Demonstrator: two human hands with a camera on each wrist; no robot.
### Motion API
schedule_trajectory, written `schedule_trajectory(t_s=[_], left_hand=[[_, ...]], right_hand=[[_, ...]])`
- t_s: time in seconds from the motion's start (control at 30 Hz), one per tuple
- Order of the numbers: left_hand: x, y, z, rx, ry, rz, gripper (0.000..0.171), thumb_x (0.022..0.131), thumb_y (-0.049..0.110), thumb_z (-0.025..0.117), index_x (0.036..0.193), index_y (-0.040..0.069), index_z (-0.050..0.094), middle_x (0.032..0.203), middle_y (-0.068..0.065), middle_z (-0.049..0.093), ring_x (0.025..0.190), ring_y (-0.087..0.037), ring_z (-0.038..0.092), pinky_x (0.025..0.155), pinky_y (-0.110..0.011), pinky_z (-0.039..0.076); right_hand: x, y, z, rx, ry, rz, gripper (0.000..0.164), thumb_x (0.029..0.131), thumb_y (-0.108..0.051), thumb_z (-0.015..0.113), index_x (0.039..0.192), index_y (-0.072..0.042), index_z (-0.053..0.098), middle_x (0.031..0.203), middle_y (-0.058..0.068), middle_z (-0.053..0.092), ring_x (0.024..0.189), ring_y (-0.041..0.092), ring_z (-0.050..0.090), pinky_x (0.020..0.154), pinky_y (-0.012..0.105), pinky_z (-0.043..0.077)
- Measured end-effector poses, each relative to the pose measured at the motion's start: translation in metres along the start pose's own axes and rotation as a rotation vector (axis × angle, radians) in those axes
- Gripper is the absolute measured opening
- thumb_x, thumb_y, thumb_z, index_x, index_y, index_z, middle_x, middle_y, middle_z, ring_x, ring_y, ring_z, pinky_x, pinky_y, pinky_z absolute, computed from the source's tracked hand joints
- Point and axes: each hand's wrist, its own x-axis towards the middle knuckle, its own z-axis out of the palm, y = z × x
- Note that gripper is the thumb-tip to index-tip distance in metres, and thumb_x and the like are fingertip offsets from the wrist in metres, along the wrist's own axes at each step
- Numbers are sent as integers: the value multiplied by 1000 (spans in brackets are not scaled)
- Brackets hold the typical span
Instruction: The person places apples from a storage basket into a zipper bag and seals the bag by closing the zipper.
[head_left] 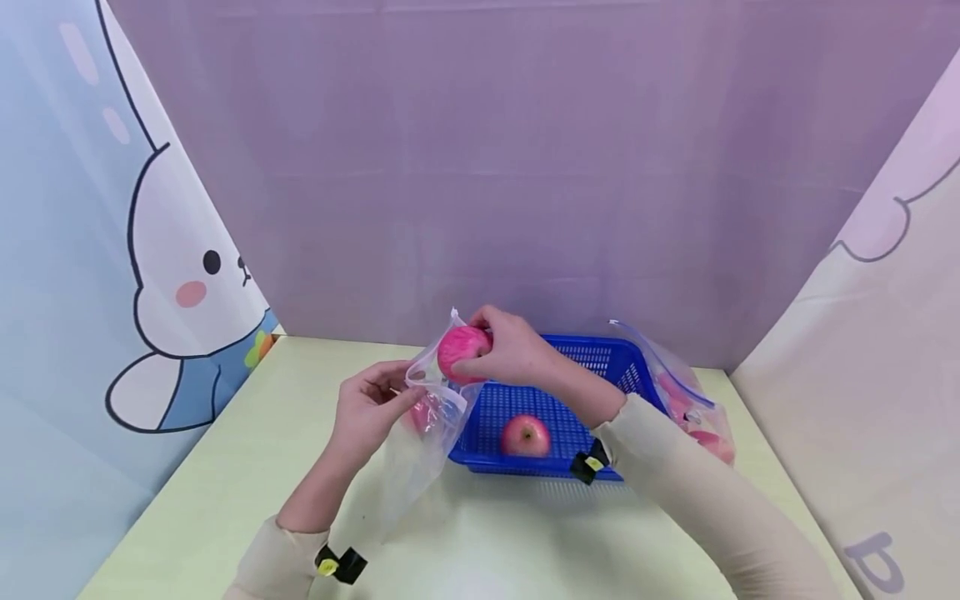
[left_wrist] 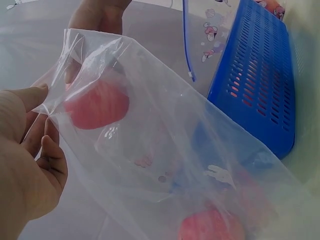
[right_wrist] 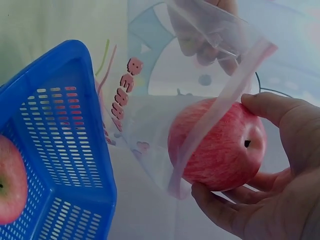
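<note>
My left hand (head_left: 367, 408) pinches the rim of a clear plastic zip bag (left_wrist: 150, 150), which hangs down from it. My right hand (head_left: 510, 346) grips a red apple (right_wrist: 215, 145) between thumb and fingers. That apple is partly inside the bag's mouth, with the pinkish zip strip (right_wrist: 220, 107) across it. Lower in the bag lies another red apple (left_wrist: 210, 226), seen through the plastic. A blue basket (head_left: 551, 467) stands under my right forearm, with one red apple (head_left: 525, 436) showing near its front wall.
To the right of the basket, a second clear bag with a blue zip (head_left: 697, 400) leans against it and holds red apples. A purple curtain (head_left: 480, 167) closes the back of the pale table (head_left: 495, 542). Printed cloths hang at both sides, the left one with a cartoon rabbit (head_left: 180, 283).
</note>
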Motion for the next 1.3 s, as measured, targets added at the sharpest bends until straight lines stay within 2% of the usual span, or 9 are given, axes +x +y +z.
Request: schedule_trajectory(t_s=[0.3,0.57,0.73,1.1,1.3], left_hand=[[-1,2,-3,5,-10,3,30,76,7,68,105,-1,61,81,-16,60,67,-28,52,51,-22,44],[-3,0,-2,4,-10,-21,30,76,9,69,104,1,61,81,-15,60,67,-26,51,50,-20,44],[-2,-1,-2,-1,-6,-20,30,76,10,69,104,2,62,81,-14,61,66,-25,51,50,-20,43],[0,-3,-2,-24,-3,19,31,75,4,69,104,-2,61,78,-15,60,64,-22,53,50,-20,44],[-1,-2,-3,-32,-7,10,31,75,4,69,104,-3,61,78,-15,60,65,-22,52,50,-20,43]], right_hand=[[4,2,8,-7,-14,11,61,64,-47,74,110,-20,46,97,-5,50,86,11,50,61,22,49],[7,3,11,17,-51,43,61,62,-48,74,110,-20,48,97,-4,53,83,12,53,60,22,49],[7,3,10,36,-62,48,60,62,-47,75,108,-20,47,97,-3,52,83,13,53,60,23,50],[10,3,21,30,-78,50,58,62,-46,76,107,-21,48,95,-5,52,81,12,54,58,21,49],[13,2,24,40,-93,47,57,63,-47,75,106,-19,50,95,-3,54,80,13,54,59,22,49]])
